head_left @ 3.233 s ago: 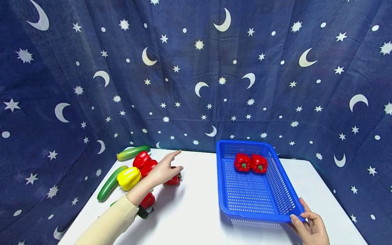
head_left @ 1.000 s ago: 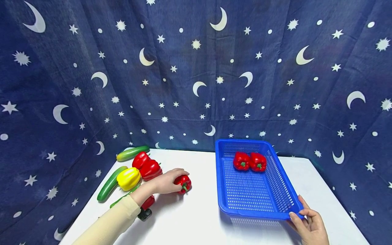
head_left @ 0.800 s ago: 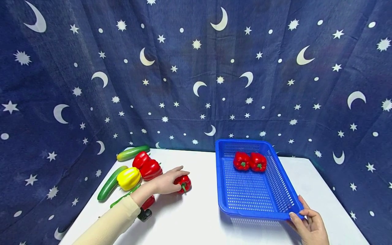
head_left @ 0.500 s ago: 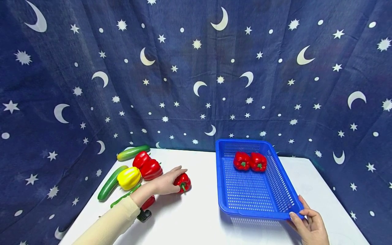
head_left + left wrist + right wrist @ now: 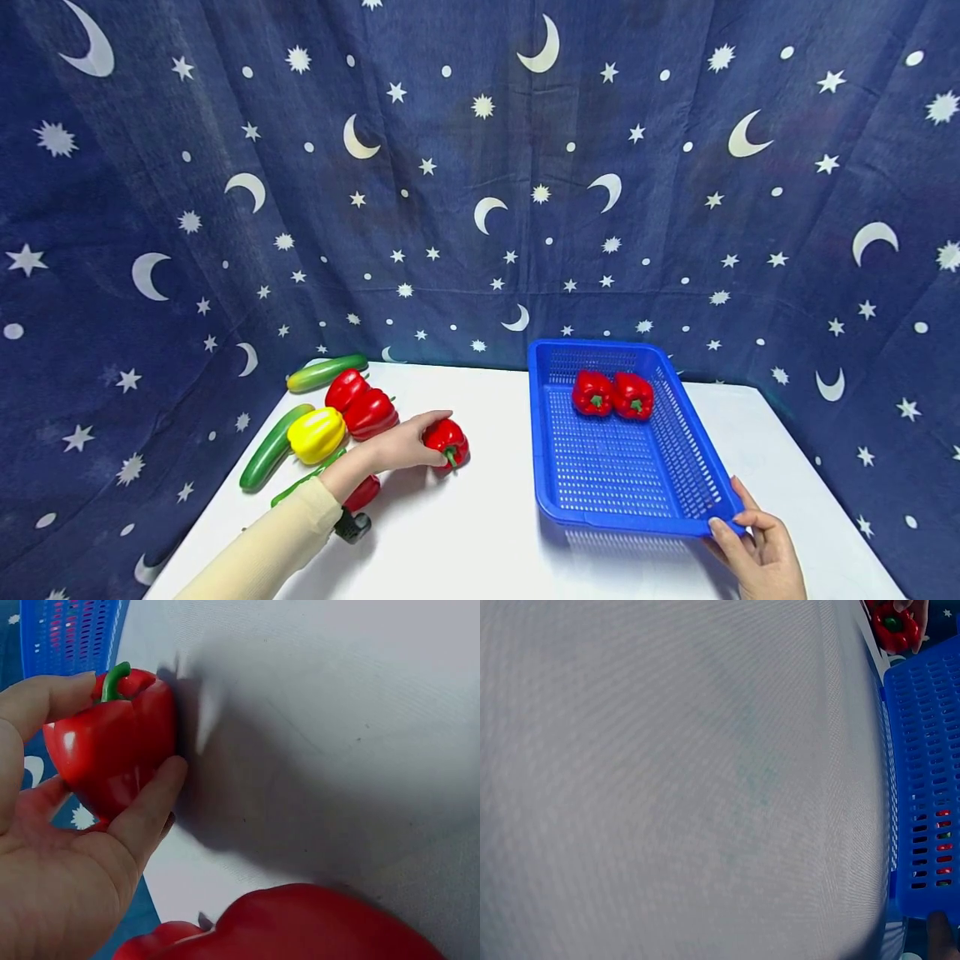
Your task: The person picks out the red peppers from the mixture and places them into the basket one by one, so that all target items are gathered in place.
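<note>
My left hand grips a red bell pepper on the white table, left of the basket. In the left wrist view, thumb and fingers curl round the sides of this bell pepper, its green stem pointing up between them. With thumb and fingers, my right hand pinches the near right corner of a blue plastic basket. Two red bell peppers, one beside the other, lie in the basket's far half. The right wrist view catches only a fingertip at the basket's edge.
Left of my left hand lie two red bell peppers, a yellow bell pepper and two cucumbers. A long green vegetable and another red bell pepper are partly hidden under my left forearm. A star-patterned curtain surrounds the table.
My left hand came down from above the peppers onto one red bell pepper, which now sits farther right. Its fingers lifted briefly, then curled round it again. The right hand stayed at the basket corner.
</note>
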Motion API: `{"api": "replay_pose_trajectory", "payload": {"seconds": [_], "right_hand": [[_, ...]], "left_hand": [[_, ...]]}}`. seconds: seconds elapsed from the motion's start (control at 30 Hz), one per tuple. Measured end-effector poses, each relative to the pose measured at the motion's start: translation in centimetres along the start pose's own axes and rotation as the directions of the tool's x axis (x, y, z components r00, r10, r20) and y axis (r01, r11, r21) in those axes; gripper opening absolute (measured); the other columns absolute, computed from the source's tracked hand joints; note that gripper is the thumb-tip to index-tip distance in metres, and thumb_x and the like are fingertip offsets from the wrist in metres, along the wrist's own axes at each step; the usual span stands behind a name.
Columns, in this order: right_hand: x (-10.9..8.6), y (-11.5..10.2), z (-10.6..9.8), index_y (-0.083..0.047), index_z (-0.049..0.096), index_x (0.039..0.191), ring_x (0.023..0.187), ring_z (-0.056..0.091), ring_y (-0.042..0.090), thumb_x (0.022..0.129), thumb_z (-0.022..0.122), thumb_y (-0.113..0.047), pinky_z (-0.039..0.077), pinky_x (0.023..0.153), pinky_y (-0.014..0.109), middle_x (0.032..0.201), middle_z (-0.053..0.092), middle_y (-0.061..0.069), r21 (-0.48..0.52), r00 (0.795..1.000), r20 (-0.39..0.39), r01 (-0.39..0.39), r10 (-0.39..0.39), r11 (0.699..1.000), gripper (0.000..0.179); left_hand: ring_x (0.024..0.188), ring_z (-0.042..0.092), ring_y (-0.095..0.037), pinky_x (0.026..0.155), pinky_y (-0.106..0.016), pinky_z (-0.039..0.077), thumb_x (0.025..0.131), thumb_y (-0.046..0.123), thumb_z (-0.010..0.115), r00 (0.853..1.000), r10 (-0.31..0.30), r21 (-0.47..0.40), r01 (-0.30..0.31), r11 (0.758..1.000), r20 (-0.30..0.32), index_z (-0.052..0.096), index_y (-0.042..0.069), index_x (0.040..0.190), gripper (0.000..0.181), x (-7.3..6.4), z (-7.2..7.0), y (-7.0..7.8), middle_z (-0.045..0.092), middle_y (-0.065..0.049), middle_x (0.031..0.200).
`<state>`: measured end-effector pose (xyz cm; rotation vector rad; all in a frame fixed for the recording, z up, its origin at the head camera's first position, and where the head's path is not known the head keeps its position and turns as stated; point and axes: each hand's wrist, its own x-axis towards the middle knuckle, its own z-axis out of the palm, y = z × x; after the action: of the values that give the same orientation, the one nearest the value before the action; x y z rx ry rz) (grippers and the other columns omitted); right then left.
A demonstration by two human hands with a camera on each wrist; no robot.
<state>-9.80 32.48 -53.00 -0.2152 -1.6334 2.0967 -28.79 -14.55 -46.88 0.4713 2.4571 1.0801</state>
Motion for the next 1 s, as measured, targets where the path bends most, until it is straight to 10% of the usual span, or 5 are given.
{"api": "replay_pose_trajectory", "payload": {"seconds": [1.0], "right_hand": [[0.1,0.0,-0.1,-0.004,0.047,0.110,0.107,0.064,-0.003,0.096,0.060,0.013,0.060,0.072,0.026,0.160,0.037,0.001,0.036,1.000,0.013,-0.003,0.003,0.999,0.026]], "left_hand": [[0.126,0.051,-0.035,0.098,-0.051,0.053,0.076,0.013,0.089,0.985,-0.150,-0.225,0.129,0.966,-0.080,0.040,0.017,0.154,0.092,0.0,0.9,-0.4,0.050,-0.017,0.142]]}}
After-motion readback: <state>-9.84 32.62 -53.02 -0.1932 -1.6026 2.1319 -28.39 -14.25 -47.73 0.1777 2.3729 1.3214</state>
